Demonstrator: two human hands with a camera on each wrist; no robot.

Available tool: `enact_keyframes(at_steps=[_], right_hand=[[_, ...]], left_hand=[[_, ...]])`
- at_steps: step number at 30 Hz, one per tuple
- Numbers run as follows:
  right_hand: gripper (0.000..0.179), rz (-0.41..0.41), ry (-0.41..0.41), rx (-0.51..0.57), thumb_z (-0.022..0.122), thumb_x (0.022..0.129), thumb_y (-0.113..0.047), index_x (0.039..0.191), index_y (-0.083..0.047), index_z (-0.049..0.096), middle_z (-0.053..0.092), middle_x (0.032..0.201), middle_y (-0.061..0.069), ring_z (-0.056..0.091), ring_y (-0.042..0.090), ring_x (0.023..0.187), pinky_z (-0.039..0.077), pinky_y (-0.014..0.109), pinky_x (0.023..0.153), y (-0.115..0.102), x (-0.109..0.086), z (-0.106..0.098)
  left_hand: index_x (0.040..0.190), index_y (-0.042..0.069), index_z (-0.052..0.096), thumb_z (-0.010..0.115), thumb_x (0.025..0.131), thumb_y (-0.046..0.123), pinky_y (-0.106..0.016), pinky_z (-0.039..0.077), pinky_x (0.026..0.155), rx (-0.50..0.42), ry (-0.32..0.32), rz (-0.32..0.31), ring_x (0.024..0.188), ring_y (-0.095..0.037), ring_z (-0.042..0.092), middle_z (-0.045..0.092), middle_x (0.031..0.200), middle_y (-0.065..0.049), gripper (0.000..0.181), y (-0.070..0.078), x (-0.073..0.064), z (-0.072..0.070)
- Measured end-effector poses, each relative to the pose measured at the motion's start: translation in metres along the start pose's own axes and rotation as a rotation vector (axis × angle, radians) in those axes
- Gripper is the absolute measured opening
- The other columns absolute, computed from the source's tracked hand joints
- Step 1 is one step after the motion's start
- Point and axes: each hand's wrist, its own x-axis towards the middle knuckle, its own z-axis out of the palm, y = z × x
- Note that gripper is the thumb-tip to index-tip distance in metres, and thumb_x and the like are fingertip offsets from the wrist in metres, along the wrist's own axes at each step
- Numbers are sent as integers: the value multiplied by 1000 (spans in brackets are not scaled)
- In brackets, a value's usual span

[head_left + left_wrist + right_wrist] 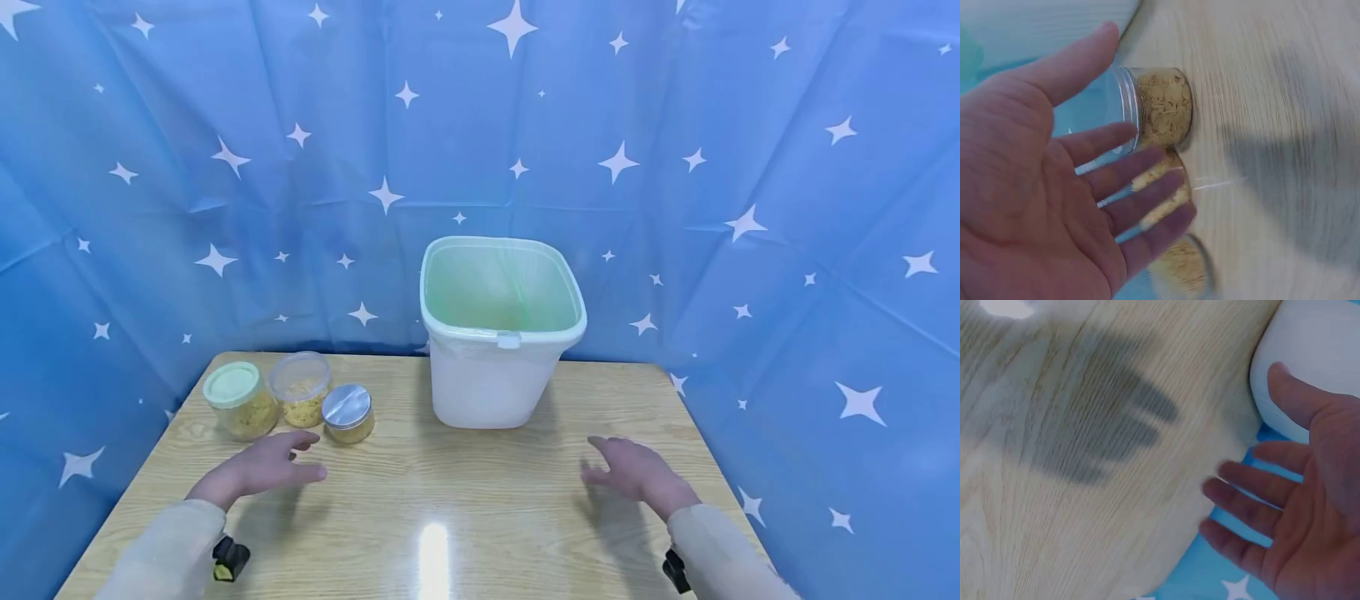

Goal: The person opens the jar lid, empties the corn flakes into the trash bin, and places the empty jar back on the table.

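Three jars of pale yellow flakes stand at the table's back left: one with a green lid [232, 384], one with a clear lid [300, 375], one with a silver metal lid [347, 406]. In front of them my left hand [262, 468] hovers with its fingers extended, holding nothing. The left wrist view shows the silver-lidded jar [1163, 106] beyond the fingers, which partly hide the jars behind. My right hand [633, 471] is over the right side of the table, fingers loosely spread around nothing. Between and beyond the hands stands a white bin [483, 383] with a pale green rim, its top uncovered.
The light wood table [465, 492] carries a bright glare spot near its front. A blue curtain [480, 125] with white stars hangs close behind the table and along both sides. The bin is near the back edge, right of the jars.
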Motion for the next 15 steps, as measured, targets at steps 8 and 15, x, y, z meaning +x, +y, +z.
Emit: enact_keyframes(at_steps=[8, 15], right_hand=[[49, -68, -28, 114, 67, 90, -34, 125, 0, 61, 70, 105, 11, 65, 24, 93, 54, 46, 83, -17, 8, 15], [48, -166, -42, 177, 65, 91, -33, 123, 2, 63, 71, 97, 8, 64, 17, 86, 54, 42, 78, -39, 21, 30]], left_hand=[[137, -13, 43, 72, 86, 35, -51, 52, 93, -133, 39, -4, 118, -45, 56, 55, 131, -31, 76, -12, 17, 11], [138, -12, 43, 73, 85, 32, -46, 53, 85, -131, 156, -130, 106, -35, 63, 63, 120, -25, 75, -15, 38, 27]])
